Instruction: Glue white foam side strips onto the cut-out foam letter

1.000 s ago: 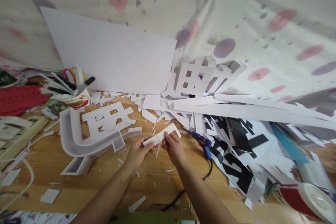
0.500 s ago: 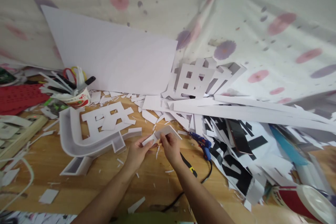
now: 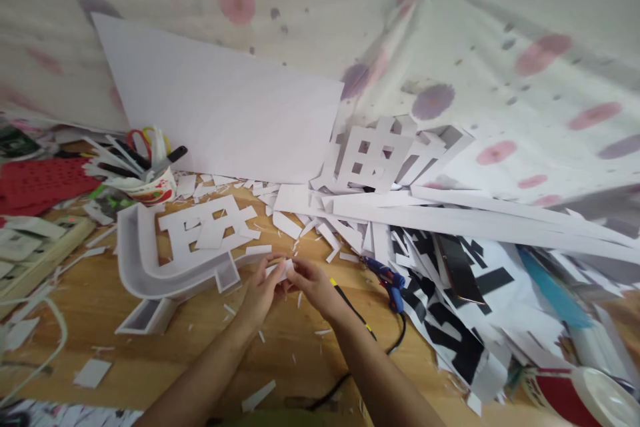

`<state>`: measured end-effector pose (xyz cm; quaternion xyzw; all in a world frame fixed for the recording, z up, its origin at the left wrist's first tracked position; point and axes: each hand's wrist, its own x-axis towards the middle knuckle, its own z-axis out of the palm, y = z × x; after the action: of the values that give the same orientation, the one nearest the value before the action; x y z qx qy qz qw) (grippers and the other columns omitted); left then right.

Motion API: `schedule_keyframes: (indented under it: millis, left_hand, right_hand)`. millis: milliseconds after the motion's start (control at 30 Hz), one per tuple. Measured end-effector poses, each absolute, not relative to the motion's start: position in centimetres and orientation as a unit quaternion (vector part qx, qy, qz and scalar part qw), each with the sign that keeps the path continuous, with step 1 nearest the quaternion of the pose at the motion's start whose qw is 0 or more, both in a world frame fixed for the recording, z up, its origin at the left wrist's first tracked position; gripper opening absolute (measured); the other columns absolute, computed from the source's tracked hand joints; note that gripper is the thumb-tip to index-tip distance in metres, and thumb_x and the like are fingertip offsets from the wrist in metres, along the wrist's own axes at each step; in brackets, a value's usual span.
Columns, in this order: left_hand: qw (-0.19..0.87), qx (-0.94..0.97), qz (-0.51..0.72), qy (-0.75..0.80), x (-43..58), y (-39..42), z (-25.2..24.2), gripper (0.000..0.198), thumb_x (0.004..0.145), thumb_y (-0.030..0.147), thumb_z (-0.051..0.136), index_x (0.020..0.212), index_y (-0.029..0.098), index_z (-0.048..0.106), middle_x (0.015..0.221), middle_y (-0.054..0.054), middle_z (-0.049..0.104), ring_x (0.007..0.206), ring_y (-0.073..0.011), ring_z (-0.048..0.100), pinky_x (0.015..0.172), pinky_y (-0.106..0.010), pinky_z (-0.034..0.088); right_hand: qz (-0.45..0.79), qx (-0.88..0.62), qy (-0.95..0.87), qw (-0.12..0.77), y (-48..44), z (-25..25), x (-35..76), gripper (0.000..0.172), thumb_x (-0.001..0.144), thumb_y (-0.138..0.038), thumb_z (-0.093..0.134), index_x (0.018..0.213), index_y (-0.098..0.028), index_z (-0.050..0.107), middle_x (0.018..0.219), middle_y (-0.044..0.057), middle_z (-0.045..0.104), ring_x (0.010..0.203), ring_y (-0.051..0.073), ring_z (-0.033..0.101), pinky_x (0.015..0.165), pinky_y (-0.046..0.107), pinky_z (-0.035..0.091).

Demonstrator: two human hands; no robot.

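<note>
A small white foam-board piece (image 3: 286,270) is pinched between the fingertips of both my hands. My left hand (image 3: 265,283) grips its left side and my right hand (image 3: 310,281) its right side; the fingers partly cover it. Just left of my left hand lies a white hollow letter form (image 3: 185,283) with raised curved walls. To the right of my right hand are a black and yellow utility knife (image 3: 353,307), partly behind the wrist, and a blue glue gun (image 3: 385,277) with a black cord.
Flat white cut-out characters (image 3: 210,230) lie behind the hollow form. A large white board (image 3: 215,107) leans on the flowered curtain. Long white strips (image 3: 450,217), a phone (image 3: 457,270) and black-printed sheets (image 3: 450,327) crowd the right. A cup of tools (image 3: 155,187) stands left.
The larger white flap that stuck out by my right hand no longer shows there. My right hand has moved left, close against my left hand, and the view has shifted slightly.
</note>
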<state>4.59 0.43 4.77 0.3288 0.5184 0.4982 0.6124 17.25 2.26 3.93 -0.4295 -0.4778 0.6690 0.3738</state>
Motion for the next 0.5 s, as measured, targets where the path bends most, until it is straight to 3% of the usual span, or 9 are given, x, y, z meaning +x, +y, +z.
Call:
schedule_keyframes:
  millis: [200,333,400,500]
  left_hand:
    - [0.578,0.408,0.441,0.551,4.6,0.7,4.8,0.051,0.074,0.058,0.049,0.105,0.02,0.042,0.097,-0.007,0.059,0.067,-0.0166,0.063,0.057,-0.032,0.053]
    - [0.4,0.54,0.445,0.593,2.6,1.8,5.3,0.043,0.077,0.051,0.047,0.106,0.02,0.045,0.099,-0.008,0.056,0.085,-0.0185,0.061,0.075,-0.036,0.052]
    - [0.318,0.572,0.435,0.619,0.1,2.7,5.7,0.041,0.076,0.048,0.048,0.106,0.02,0.046,0.106,-0.01,0.054,0.091,-0.0198,0.06,0.077,-0.036,0.051]
    - [0.225,0.627,0.358,0.654,-4.5,3.8,6.0,0.041,0.074,0.045,0.048,0.107,0.02,0.049,0.109,-0.009,0.056,0.102,-0.0225,0.056,0.087,-0.038,0.046]
  right_hand:
    - [0.565,-0.496,-0.522,0.403,1.3,2.6,16.6,0.023,0.076,-0.038,0.056,0.088,-0.019,0.059,0.063,-0.002,0.059,0.06,0.013,0.058,0.056,0.025,0.045]
    - [0.515,-0.534,-0.51,0.435,1.6,2.9,17.3,0.024,0.077,-0.042,0.052,0.073,-0.018,0.055,0.066,0.001,0.06,0.066,0.016,0.062,0.054,0.024,0.047]
    - [0.526,-0.535,-0.496,0.437,1.7,3.0,17.8,0.026,0.076,-0.044,0.051,0.072,-0.018,0.053,0.065,0.001,0.06,0.063,0.015,0.062,0.052,0.023,0.046]
    - [0.54,-0.544,-0.485,0.422,1.7,2.8,18.3,0.029,0.074,-0.046,0.052,0.07,-0.018,0.052,0.063,0.001,0.06,0.058,0.014,0.061,0.051,0.023,0.045]
